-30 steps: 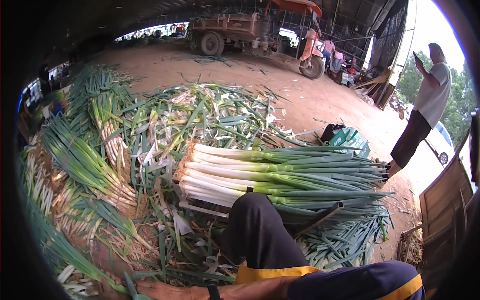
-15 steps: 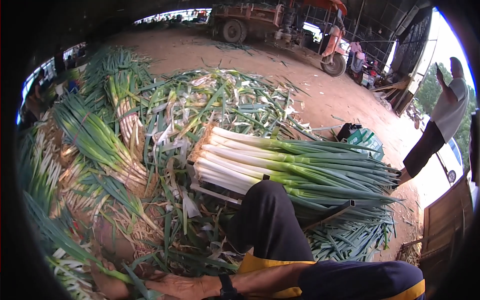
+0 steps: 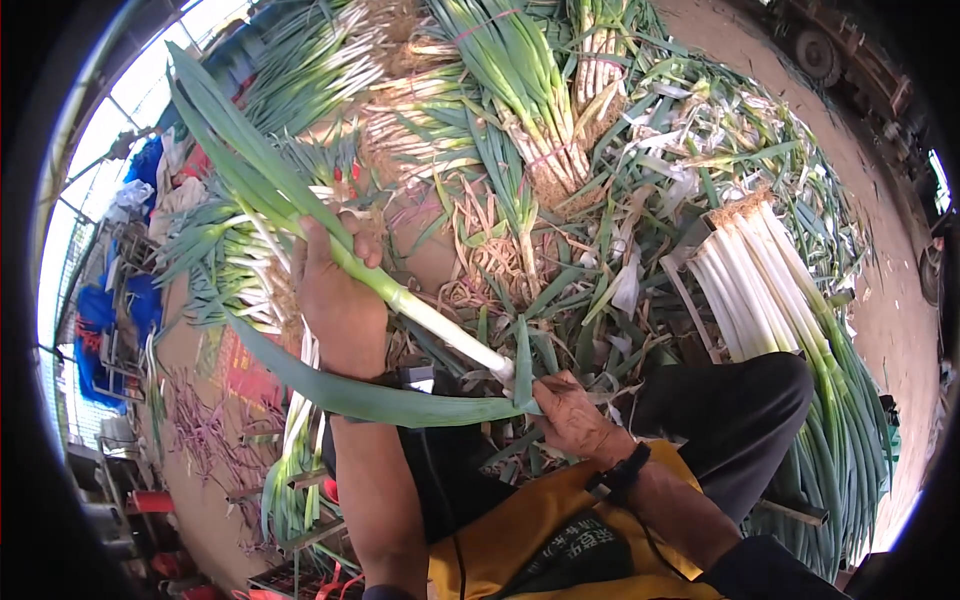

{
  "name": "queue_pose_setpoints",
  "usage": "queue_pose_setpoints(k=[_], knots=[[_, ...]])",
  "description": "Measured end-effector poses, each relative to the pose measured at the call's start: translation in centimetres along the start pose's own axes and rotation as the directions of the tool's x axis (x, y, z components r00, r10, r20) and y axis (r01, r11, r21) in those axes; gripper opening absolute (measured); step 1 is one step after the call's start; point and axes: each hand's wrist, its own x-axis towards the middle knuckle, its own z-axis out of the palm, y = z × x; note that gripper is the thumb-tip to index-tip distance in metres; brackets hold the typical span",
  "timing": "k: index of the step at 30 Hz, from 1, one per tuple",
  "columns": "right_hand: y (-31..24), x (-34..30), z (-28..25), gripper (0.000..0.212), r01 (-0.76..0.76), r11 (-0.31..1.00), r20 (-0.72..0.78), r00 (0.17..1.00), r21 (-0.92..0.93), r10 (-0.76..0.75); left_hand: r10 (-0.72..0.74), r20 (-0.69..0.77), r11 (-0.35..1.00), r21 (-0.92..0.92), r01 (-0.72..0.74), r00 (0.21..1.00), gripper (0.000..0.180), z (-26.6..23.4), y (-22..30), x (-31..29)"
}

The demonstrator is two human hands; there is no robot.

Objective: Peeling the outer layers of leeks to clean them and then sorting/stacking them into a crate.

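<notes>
My left hand (image 3: 342, 300) is closed around the green part of a large green onion (image 3: 445, 325). The onion slants from its leaf tips at the upper left down to its white root end near my lap. Close to that end, my right hand (image 3: 582, 415) pinches a long loose green leaf (image 3: 400, 405), which bows back to the left below the stalk. My right fingertips are partly hidden. On a metal rack by my bent knee lies a thick row of trimmed green onions (image 3: 750, 275), white ends facing away from me.
Tied bunches of green onions (image 3: 540, 130) lie ahead on the ground. A heap of peeled leaves (image 3: 690, 130) spreads at the far right. Metal bars (image 3: 310, 480) stand by my left leg. Blue bags (image 3: 140, 310) hang at the left, and a vehicle wheel (image 3: 818, 55) shows far off.
The view has swung left and downward. My hands, low at the left among leaves before, are now in front of me with a green onion raised between them and a leaf pulled aside.
</notes>
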Motion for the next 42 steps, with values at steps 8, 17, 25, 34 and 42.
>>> queue_pose_setpoints(k=[8, 17, 25, 34, 42], knots=[[14.0, -12.9, 6.4, 0.054, -0.642, 0.610, 0.525, 0.354, -0.465, 0.774, 0.163, 0.050, 0.987, -0.019, -0.163, 0.985, 0.031, -2.7, 5.2, 2.1], [13.6, 0.7, -3.8, 0.045, -0.702, 0.701, 0.185, 0.711, 0.123, 0.679, 0.014, -0.057, 0.999, -0.050, -0.017, 0.998, 0.039, -1.8, 2.6, 2.2], [4.1, 11.5, -27.8, 0.074, -0.244, 0.940, -0.695, 0.633, 0.238, 0.340, -0.182, 0.098, 0.974, -0.121, 0.193, 0.978, 0.051, 0.2, 1.9, 1.3], [-2.7, 7.6, -5.1, 0.037, -0.315, 0.881, 0.249, 0.939, 0.353, 0.235, -0.308, 0.175, 0.914, -0.219, 0.342, 0.935, 0.054, 0.0, -0.3, 1.3], [3.2, 1.5, -3.3, 0.025, -0.354, 0.601, -0.020, 0.851, 0.717, 0.524, -0.101, -0.005, 0.790, 0.607, 0.083, 0.995, 0.047, 0.7, -6.1, 0.1]])
